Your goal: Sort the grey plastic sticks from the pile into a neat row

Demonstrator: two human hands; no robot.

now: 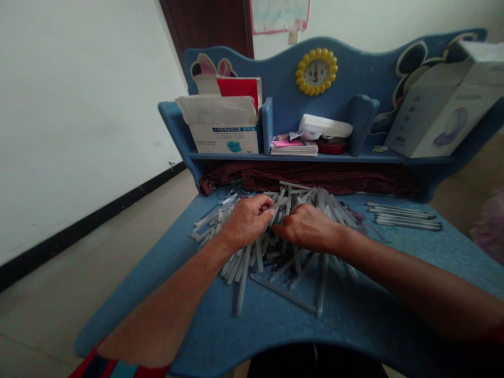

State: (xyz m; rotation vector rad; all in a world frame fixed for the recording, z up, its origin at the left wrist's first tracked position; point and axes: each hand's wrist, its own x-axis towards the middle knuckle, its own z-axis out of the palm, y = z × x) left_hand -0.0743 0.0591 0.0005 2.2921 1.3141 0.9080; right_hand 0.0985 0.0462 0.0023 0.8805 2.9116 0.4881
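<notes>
A mask box [224, 139] stands on the shelf [331, 157], upper left of centre. Mid-frame, the left hand [248, 218] curls its fingers over a loose pile of clear tubes [259, 256] on the blue desk [173, 254]. Just beside it, the right hand [309, 228] bends in among them; whether either grips one, I cannot tell. Above is a yellow clock [316, 72]; at right, a row of thin sticks [407, 216].

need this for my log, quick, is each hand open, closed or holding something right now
Left hand: fingers curled at the tube pile; grip cannot be told.
Right hand: curled there too; grip cannot be told.
</notes>
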